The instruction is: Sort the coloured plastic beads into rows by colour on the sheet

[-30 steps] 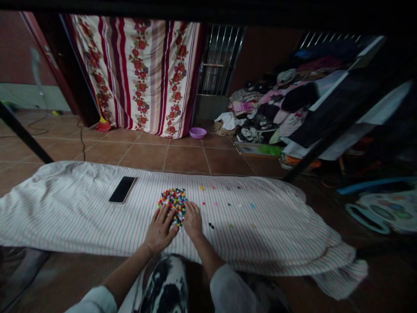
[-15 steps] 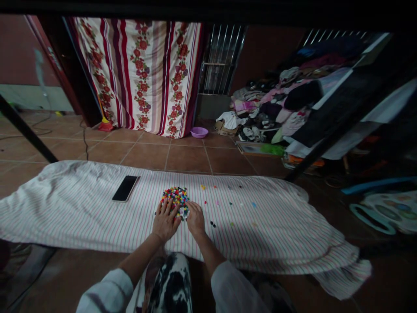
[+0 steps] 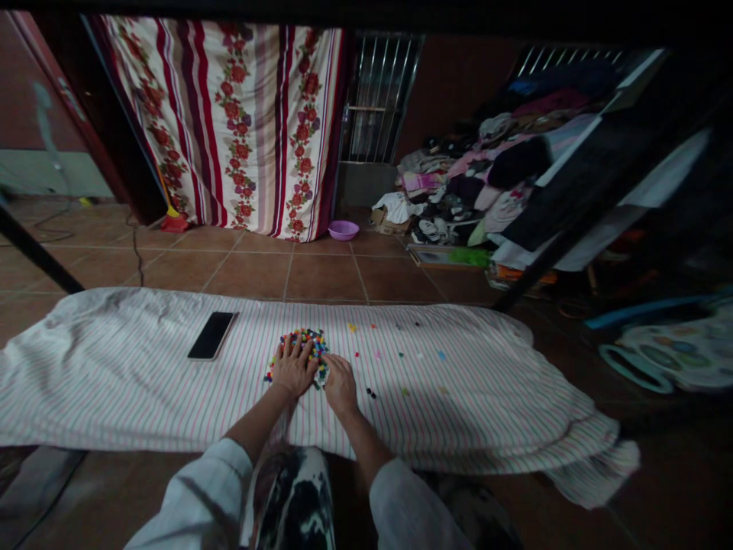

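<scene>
A pile of small multicoloured beads (image 3: 314, 336) lies on the striped cloth (image 3: 143, 397). My left hand (image 3: 294, 370) rests flat over the pile's left part, fingers spread, hiding some beads. At the pile's right edge is my right hand (image 3: 341, 388), its fingers curled together and pointing into the beads; what is between the fingertips is hidden. To the right, small groups of beads lie apart by colour, among them yellow beads (image 3: 352, 327), black beads (image 3: 371, 393), blue beads (image 3: 441, 355) and pink beads (image 3: 378, 354).
A phone (image 3: 211, 336) lies on the cloth left of the pile. Beyond, on the tiled floor, are a purple basin (image 3: 343, 230) and a red dustpan (image 3: 175, 222) before a flowered curtain (image 3: 263, 137). Heaped clothes (image 3: 458, 176) lie at the back right. Dark bars frame both sides.
My left hand has shifted slightly over the pile, uncovering beads at its lower left. My right hand stays at the right edge, fingers a little more curled. The view has moved slightly.
</scene>
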Motion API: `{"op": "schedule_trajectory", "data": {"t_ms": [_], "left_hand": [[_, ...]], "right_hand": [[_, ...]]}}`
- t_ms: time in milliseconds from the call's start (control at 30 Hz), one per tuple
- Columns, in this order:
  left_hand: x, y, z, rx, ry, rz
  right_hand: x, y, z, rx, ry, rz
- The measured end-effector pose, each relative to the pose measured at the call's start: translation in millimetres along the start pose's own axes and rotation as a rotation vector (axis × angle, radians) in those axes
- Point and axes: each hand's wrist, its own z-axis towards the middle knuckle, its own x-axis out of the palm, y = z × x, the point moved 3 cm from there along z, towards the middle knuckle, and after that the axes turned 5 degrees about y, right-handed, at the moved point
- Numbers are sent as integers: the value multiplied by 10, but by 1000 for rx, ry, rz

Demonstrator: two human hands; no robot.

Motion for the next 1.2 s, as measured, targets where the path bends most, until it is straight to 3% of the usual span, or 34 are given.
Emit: {"op": "schedule_trajectory", "data": {"t_ms": [167,400,600,733,933,1067,1200], "left_hand": [[-52,-86,-213,60,-35,25],[-171,-43,-525,144,-128,69],[-164,-41,-737,199,-154,129],[-93,-142,-691,216,-150,124],[44,-335,-420,209,-138,67],[-1,-288,-335,146,-119,49],[-92,-176,-419,167,-126,66]], "right_hand": [[-2,-29,-1,31,-42,12],[-38,-20,-8,77,-99,53],[-36,-21,-12,93,-122,62],[-36,-32,-10,110,-120,72],[-53,-69,-16,127,-155,83],[-52,-78,-17,129,-160,76],[-44,-73,-16,134,-157,73]]}}
